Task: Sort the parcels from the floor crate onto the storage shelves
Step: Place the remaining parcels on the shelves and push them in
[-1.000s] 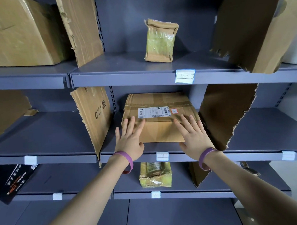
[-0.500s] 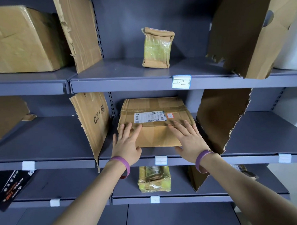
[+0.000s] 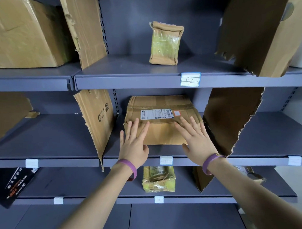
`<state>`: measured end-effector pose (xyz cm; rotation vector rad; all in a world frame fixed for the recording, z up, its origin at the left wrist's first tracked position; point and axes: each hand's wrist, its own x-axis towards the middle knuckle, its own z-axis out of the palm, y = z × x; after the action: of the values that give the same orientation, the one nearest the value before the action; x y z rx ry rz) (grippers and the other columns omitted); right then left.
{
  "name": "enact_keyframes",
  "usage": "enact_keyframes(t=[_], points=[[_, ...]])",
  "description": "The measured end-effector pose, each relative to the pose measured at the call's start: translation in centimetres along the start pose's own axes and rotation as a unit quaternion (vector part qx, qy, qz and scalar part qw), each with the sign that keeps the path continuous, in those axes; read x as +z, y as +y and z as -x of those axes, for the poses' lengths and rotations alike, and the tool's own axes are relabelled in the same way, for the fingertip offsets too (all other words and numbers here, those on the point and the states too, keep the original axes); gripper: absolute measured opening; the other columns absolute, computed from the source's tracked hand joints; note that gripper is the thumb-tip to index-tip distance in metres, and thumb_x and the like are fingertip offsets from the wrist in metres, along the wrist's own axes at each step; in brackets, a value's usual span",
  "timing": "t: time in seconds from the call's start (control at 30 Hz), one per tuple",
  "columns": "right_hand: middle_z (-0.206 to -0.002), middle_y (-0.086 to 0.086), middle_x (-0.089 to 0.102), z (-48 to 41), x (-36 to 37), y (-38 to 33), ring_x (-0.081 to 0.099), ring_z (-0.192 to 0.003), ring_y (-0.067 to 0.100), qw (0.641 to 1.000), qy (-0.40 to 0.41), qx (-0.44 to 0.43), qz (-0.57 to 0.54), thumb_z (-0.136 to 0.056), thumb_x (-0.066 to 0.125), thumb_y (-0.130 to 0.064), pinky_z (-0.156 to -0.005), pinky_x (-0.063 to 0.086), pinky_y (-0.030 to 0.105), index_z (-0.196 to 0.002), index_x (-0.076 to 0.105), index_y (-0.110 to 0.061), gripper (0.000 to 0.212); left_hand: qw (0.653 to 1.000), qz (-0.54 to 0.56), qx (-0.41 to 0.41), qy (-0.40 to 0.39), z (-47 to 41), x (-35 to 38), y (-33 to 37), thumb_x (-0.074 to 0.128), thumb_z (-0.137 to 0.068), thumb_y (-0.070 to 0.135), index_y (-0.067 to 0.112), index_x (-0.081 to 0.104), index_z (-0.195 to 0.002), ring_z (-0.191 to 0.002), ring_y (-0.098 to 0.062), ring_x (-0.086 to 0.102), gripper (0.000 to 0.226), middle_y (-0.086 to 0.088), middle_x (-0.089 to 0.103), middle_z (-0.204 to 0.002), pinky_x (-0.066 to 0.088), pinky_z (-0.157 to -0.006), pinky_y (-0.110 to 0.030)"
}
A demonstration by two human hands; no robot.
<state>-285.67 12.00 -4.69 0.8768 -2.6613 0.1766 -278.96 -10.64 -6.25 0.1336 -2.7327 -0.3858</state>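
Note:
A brown cardboard parcel (image 3: 162,131) with a white shipping label lies on the middle grey shelf (image 3: 251,155), between two torn cardboard dividers. My left hand (image 3: 133,145) rests flat on its front left face, fingers spread. My right hand (image 3: 196,140) lies flat against its front right face, fingers apart. Neither hand grips the parcel. Both wrists wear purple bands. The floor crate is out of view.
A small taped parcel (image 3: 165,43) stands on the top shelf above a label reading 02 (image 3: 190,79). A large box (image 3: 22,33) fills the top left bay. Another taped parcel (image 3: 158,179) lies on the lower shelf. Torn dividers (image 3: 97,123) (image 3: 231,118) flank the middle bay.
The parcel has slid deeper into the middle shelf under both flat palms. The view has shifted down slightly, so the shelves sit lower in frame.

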Motion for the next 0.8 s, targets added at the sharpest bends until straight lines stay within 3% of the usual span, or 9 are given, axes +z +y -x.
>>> enact_keyframes(t=[0.17, 0.3, 0.4, 0.5, 0.57, 0.63, 0.7, 0.8], points=[[-0.153, 0.007, 0.034, 4.4, 2.7, -3.1, 0.026, -0.144, 0.028, 0.991, 0.046, -0.046, -0.119, -0.081, 0.058, -0.001, -0.114, 0.029, 0.050, -0.145, 0.037, -0.015, 0.069, 0.997, 0.064, 0.042, 0.024, 4.7, 1.6, 1.1, 0.050, -0.089, 0.017, 0.046, -0.001, -0.147, -0.146, -0.010, -0.010, 0.082, 0.011, -0.003, -0.159, -0.004, -0.117, -0.040], [-0.145, 0.012, 0.045, 8.4, 6.0, -4.0, 0.041, -0.136, 0.031, 0.982, 0.061, -0.099, -0.152, -0.071, 0.064, 0.006, -0.109, 0.038, 0.048, -0.138, 0.046, -0.009, 0.071, 0.991, 0.123, 0.037, 0.050, 9.0, 4.1, 1.2, 0.056, -0.084, 0.003, 0.030, 0.024, -0.148, -0.147, -0.014, 0.011, 0.077, 0.006, 0.021, -0.157, 0.017, -0.117, -0.044], [-0.144, 0.008, 0.046, 10.5, 8.5, -4.5, 0.043, -0.134, 0.028, 0.979, 0.023, -0.090, -0.184, -0.068, 0.060, 0.007, -0.108, 0.040, 0.043, -0.139, 0.044, -0.012, 0.075, 0.984, 0.161, 0.041, 0.059, 11.6, 6.2, 0.5, 0.057, -0.078, -0.007, 0.021, 0.038, -0.144, -0.142, -0.019, 0.029, 0.074, 0.003, 0.035, -0.151, 0.030, -0.113, -0.046], [-0.152, 0.004, 0.035, 11.2, 11.2, -4.7, 0.031, -0.142, 0.026, 0.982, -0.085, -0.021, -0.165, -0.077, 0.051, 0.003, -0.111, 0.035, 0.045, -0.146, 0.035, -0.020, 0.074, 0.988, 0.155, -0.004, 0.007, 13.3, 8.8, -0.7, 0.055, -0.079, -0.004, 0.021, 0.043, -0.142, -0.139, -0.020, 0.035, 0.069, 0.003, 0.039, -0.149, 0.039, -0.107, -0.046], [-0.161, -0.002, 0.011, 11.0, 13.1, -4.5, 0.007, -0.149, 0.021, 0.976, -0.162, 0.037, -0.143, -0.087, 0.044, -0.003, -0.120, 0.018, 0.040, -0.152, 0.014, -0.028, 0.076, 0.991, 0.098, -0.040, -0.082, 13.3, 10.6, -1.9, 0.050, -0.085, 0.009, 0.029, 0.029, -0.147, -0.144, -0.021, 0.023, 0.068, 0.004, 0.023, -0.156, 0.030, -0.113, -0.046], [-0.162, -0.003, -0.002, 10.5, 14.5, -4.2, -0.006, -0.149, 0.020, 0.966, -0.207, 0.078, -0.132, -0.092, 0.042, -0.008, -0.119, 0.013, 0.038, -0.152, 0.002, -0.031, 0.077, 0.983, 0.031, -0.062, -0.169, 12.4, 12.5, -3.0, 0.045, -0.091, 0.021, 0.036, 0.011, -0.150, -0.147, -0.022, 0.004, 0.070, 0.004, 0.001, -0.160, 0.015, -0.119, -0.044], [-0.162, -0.003, -0.005, 9.9, 15.7, -4.1, -0.007, -0.149, 0.021, 0.956, -0.242, 0.101, -0.130, -0.093, 0.043, -0.010, -0.119, 0.014, 0.039, -0.152, 0.000, -0.032, 0.076, 0.971, 0.012, -0.081, -0.225, 11.3, 14.2, -3.9, 0.043, -0.093, 0.026, 0.038, 0.003, -0.150, -0.147, -0.023, -0.003, 0.071, 0.002, -0.008, -0.160, 0.011, -0.118, -0.044], [-0.162, -0.002, -0.007, 9.1, 17.4, -4.1, -0.006, -0.149, 0.023, 0.944, -0.283, 0.117, -0.123, -0.094, 0.043, -0.010, -0.119, 0.015, 0.041, -0.152, -0.001, -0.033, 0.076, 0.953, 0.018, -0.103, -0.283, 10.2, 16.6, -5.0, 0.045, -0.094, 0.025, 0.036, 0.005, -0.151, -0.147, -0.025, -0.001, 0.071, -0.003, -0.004, -0.160, 0.016, -0.116, -0.044]])
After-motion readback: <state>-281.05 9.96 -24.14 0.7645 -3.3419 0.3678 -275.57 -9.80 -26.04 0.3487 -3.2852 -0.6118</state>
